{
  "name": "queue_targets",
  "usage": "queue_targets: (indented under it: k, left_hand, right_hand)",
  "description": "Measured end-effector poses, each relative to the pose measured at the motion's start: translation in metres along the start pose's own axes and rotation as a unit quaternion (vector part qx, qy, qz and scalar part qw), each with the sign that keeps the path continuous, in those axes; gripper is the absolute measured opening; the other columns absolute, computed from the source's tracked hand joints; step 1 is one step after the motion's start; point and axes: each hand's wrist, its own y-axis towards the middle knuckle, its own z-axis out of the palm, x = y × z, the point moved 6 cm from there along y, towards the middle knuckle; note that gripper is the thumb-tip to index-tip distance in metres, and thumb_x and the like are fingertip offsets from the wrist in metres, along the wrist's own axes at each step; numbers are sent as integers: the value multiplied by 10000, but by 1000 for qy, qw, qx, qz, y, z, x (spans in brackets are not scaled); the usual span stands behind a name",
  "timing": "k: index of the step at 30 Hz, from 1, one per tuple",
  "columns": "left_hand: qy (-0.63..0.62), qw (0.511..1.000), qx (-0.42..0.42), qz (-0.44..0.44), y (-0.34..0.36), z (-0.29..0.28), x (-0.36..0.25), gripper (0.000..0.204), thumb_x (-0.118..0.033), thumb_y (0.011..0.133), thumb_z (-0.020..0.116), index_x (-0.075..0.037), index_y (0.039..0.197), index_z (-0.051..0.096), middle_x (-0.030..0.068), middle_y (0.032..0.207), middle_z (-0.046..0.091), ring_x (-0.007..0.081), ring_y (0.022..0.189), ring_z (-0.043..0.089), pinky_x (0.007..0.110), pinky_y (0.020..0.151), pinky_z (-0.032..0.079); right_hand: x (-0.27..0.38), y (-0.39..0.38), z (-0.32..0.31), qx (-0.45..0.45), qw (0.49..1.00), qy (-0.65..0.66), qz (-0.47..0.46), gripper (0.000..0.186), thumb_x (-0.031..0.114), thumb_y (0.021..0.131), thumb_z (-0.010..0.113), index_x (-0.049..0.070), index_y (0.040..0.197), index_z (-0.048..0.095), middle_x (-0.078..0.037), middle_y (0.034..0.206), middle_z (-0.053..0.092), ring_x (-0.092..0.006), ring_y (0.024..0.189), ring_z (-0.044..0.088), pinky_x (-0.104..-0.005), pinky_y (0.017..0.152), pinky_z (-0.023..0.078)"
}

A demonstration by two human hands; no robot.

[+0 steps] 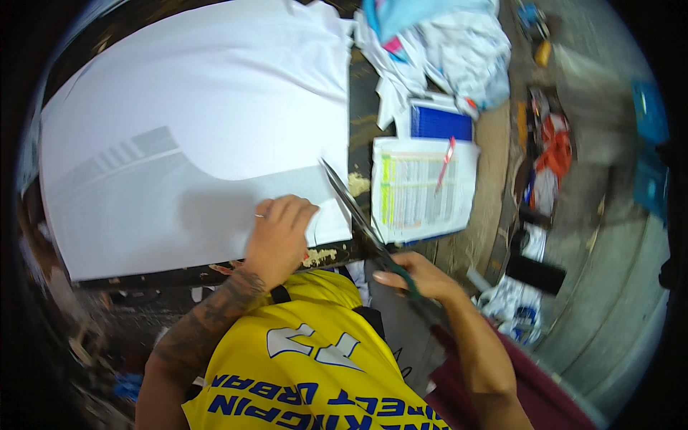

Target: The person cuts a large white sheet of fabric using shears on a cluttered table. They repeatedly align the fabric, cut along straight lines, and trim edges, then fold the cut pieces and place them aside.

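Note:
A wide sheet of white fabric lies over the dark table. Across its nearer part runs a light grey area with a curved upper edge and a striped band. My left hand, wearing a ring, rests on the fabric near its front right corner. Its fingers are bent together and seem to grip the cloth, which is turned up beside them; the thumb is hidden. In my right hand is a large pair of scissors with dark green handles. Their blades point up-left, tips over the fabric's right edge.
Right of the scissors lies a printed sheet with a red pen on it, and a blue item just beyond. White and light-blue cloth is heaped behind. A black flat object sits farther right among scraps.

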Motion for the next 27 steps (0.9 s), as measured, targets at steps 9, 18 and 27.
queue_targets:
  k: [9,18,27]
  left_hand:
    - [101,987,-103,-68,-13,52,-30,588,-313,911,704,-61,1435,620,68,1451,594,231,1367,512,483,1165,324]
    - [132,983,-106,-66,-15,57,-28,538,-337,929,672,-88,1406,661,47,1442,619,204,1362,520,493,1142,372]
    - [146,979,-123,-68,-15,53,-29,548,-369,884,688,-103,1363,697,4,1428,594,186,1362,502,445,1127,387]
  right_hand:
    - [137,48,-138,99,880,-448,-123,584,571,926,836,37,1101,678,-117,975,652,-240,1001,652,-400,892,513]
    - [185,72,-137,131,834,-517,-140,621,564,869,894,14,1101,725,-79,757,675,-202,704,673,-372,697,524]
    - [180,78,-136,132,855,-496,-74,655,631,837,893,15,959,703,-74,690,639,-189,655,620,-365,639,473]
